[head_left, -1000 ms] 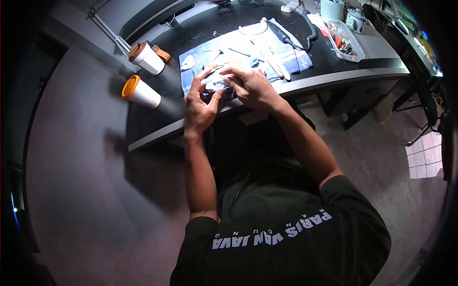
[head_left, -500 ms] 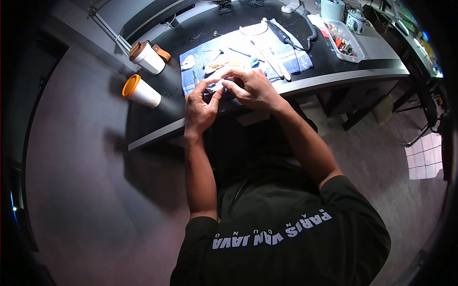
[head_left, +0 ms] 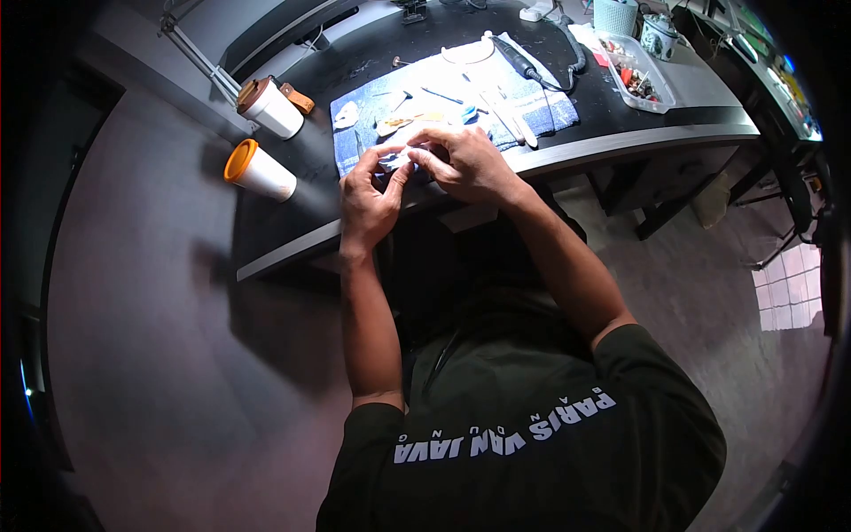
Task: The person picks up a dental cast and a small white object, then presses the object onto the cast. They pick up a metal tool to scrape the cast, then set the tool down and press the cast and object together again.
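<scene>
Over the desk's front edge, my left hand (head_left: 372,199) and my right hand (head_left: 465,164) come together, fingers curled and pinching a small whitish piece (head_left: 395,160) between them. Glare and the fingers hide most of this piece, so its kind does not show. Just beyond the hands a blue-and-white towel (head_left: 355,142) lies spread under bright light. On it rest a tan, irregular piece (head_left: 397,126), a white lump (head_left: 346,115), a small light-blue item (head_left: 467,113) and several slim hand tools (head_left: 510,115). A black rotary handpiece (head_left: 514,58) with a cord lies at the towel's far right.
To the left stand a white cup with an orange lid (head_left: 259,170) and a white tumbler with a brown lid (head_left: 270,108). A clear plastic tray (head_left: 638,75) of small bits, a white basket (head_left: 614,16) and a patterned pot (head_left: 659,37) are at right. A lamp arm (head_left: 199,58) rises behind.
Both hands keep their pinch on the whitish piece, with only slight finger movement. The whole view has shifted a little; the things on the desk stay where they were.
</scene>
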A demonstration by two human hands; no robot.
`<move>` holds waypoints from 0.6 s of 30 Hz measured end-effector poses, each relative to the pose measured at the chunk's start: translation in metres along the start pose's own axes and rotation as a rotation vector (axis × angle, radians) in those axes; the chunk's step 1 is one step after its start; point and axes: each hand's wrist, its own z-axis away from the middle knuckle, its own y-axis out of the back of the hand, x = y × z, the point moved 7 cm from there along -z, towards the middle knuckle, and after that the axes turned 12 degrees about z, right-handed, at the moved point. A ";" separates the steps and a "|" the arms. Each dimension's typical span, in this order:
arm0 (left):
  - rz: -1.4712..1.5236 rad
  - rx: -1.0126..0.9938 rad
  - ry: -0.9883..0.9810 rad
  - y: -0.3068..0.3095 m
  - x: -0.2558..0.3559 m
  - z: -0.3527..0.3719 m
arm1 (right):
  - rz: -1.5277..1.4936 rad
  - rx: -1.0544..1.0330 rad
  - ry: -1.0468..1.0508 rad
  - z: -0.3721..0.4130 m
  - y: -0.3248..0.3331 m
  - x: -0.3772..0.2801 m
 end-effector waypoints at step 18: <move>0.246 0.130 -0.127 -0.002 0.008 0.000 | 0.014 -0.079 -0.062 0.001 -0.002 0.000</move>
